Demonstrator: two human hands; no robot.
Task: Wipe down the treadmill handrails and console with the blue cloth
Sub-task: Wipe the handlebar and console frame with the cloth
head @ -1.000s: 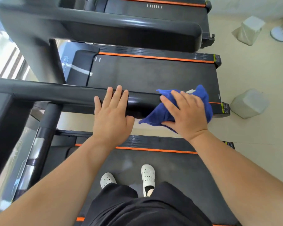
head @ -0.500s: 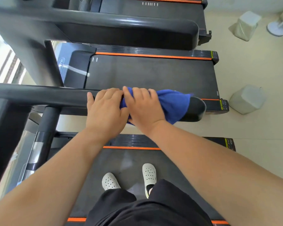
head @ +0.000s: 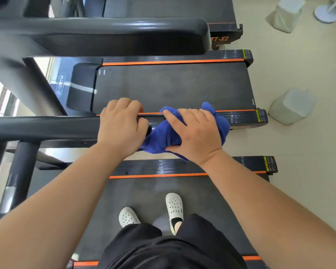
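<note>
A dark handrail [head: 47, 127] of the treadmill I stand on runs in from the left at mid height. My left hand [head: 120, 125] grips it, fingers curled over the top. Just to the right, my right hand [head: 194, 133] presses the blue cloth [head: 159, 138] around the rail's free end, which the cloth hides. A short piece of bare rail shows between the two hands. The console is off the left edge and cannot be seen.
The neighbouring treadmill's belt [head: 173, 86] and its thick handrail [head: 114, 35] lie beyond. An upright post [head: 23, 171] stands at lower left. Two pale bins [head: 291, 105] [head: 285, 14] and a round white stand base [head: 326, 14] are on the floor at right.
My right hand has slid the cloth rightward along the rail to its end, opening a gap from my left hand, which stayed gripping the rail.
</note>
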